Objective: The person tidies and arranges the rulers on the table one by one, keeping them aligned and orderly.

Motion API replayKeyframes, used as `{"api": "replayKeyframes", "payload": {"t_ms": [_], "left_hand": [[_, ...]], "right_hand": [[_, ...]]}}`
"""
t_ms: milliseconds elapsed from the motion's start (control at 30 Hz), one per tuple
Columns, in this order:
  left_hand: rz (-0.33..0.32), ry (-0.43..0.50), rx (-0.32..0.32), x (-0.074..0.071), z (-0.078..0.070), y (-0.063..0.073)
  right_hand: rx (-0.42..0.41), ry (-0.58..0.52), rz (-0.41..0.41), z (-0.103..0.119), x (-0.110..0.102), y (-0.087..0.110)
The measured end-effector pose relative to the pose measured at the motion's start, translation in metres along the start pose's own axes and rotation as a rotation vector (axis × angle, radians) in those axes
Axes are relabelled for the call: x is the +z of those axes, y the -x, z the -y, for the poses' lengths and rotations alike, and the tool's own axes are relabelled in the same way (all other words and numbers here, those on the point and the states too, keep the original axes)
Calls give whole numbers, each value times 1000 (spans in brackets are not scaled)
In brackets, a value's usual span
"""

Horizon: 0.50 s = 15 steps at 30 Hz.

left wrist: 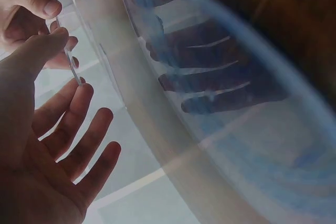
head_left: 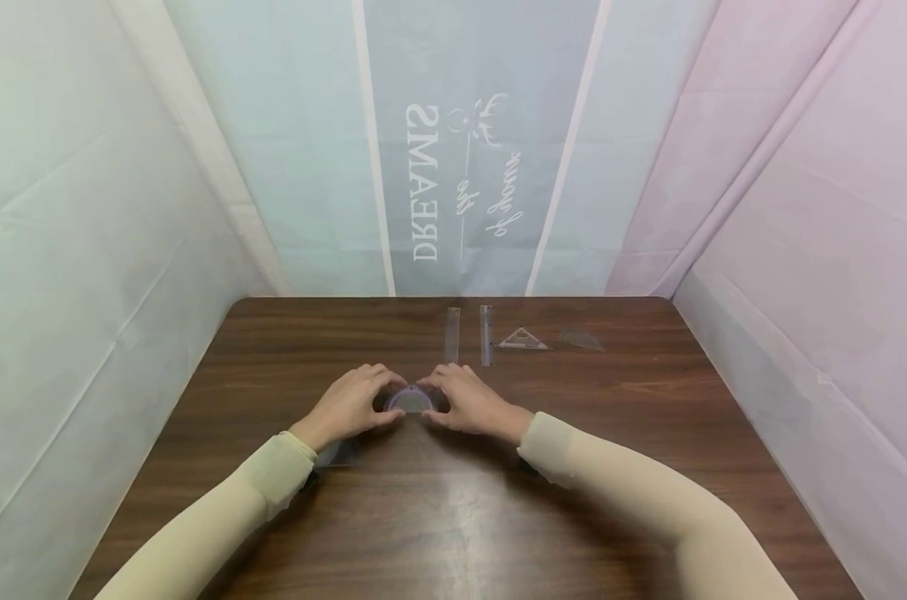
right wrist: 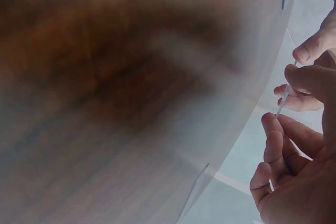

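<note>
L hand (head_left: 352,402) & R hand (head_left: 470,402) are pinching a protractor (head_left: 411,403) btwn them, its long edge running L–R, neither nearer.

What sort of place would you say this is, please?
Probably a makeshift curtained booth: a wood-grain table, pale hangings on both sides, and a backdrop lettered DREAMS behind it.

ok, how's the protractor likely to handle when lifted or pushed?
Likely stiff: the protractor shows no obvious sag between the left grip and right grip. Probably light: its edge looks thin in both wrist views. Being flat, it should slide rather than roll if pushed.
</note>
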<state>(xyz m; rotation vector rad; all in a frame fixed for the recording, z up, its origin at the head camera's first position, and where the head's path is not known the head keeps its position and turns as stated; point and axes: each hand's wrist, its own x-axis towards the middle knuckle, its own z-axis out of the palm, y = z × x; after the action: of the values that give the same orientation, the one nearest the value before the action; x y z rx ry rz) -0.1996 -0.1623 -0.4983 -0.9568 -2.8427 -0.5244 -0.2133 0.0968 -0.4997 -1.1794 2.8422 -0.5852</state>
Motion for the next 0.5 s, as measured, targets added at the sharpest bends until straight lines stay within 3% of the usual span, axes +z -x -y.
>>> {"api": "replayKeyframes", "payload": {"t_ms": [233, 500], "left_hand": [[19, -20, 31, -1, -7, 7], [40, -31, 24, -1, -11, 16]], "right_hand": [[-21, -37, 32, 4, -1, 7], [-17, -47, 63, 12, 2, 12]]}}
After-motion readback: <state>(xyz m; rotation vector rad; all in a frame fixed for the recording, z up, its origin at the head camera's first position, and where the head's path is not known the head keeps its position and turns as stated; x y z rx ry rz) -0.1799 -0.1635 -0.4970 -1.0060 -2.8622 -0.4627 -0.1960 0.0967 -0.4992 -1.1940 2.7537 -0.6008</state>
